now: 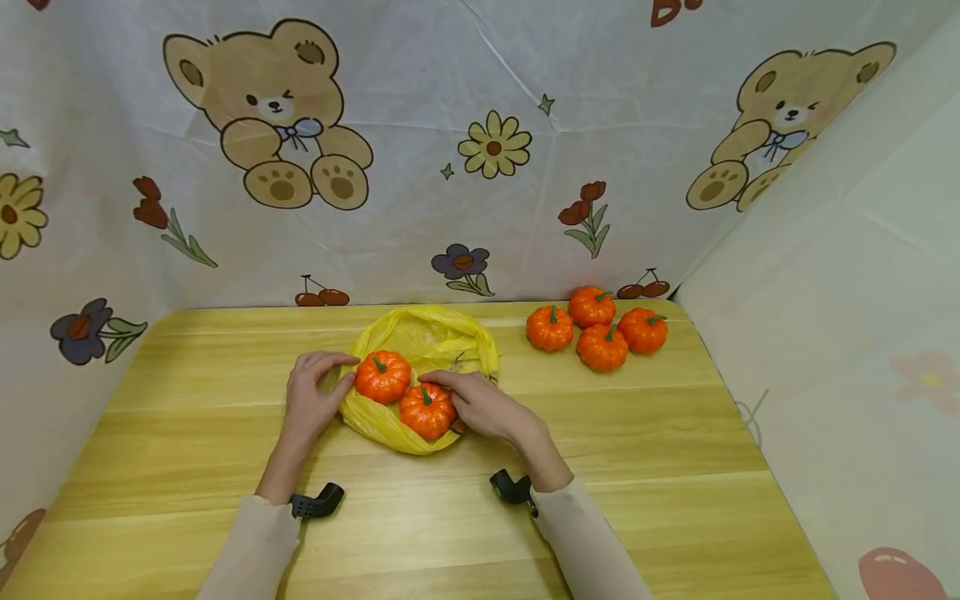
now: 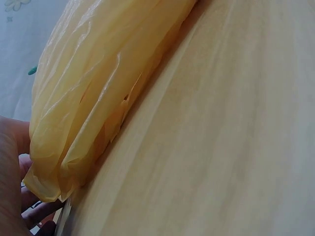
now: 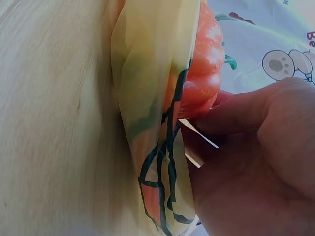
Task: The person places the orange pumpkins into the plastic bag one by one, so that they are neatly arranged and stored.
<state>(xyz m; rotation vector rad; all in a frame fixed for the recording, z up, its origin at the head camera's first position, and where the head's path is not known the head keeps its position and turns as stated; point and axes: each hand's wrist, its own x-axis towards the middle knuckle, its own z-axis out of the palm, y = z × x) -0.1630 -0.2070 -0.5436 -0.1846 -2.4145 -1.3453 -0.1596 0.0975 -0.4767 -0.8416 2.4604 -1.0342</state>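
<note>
A yellow plastic bag (image 1: 420, 321) lies spread on the table, its rim folded low. Two small orange pumpkins (image 1: 383, 377) with green stems sit on it. At the bag's left side, my left hand (image 1: 313, 396) has thumb and index fingertips apart at the left pumpkin's edge; bag folds (image 2: 93, 88) hide the tips in the left wrist view. My right hand (image 1: 480, 402) holds the front pumpkin (image 1: 427, 411) from its right and back. The right wrist view shows the thumb against an orange pumpkin (image 3: 203, 64), while other fingertips are hidden.
Several more orange pumpkins (image 1: 602, 347) stand grouped at the back right of the wooden table (image 1: 585, 450). Behind it hangs a white cloth (image 1: 412, 92) printed with bears and flowers. A pale wall (image 1: 847, 292) borders the right side.
</note>
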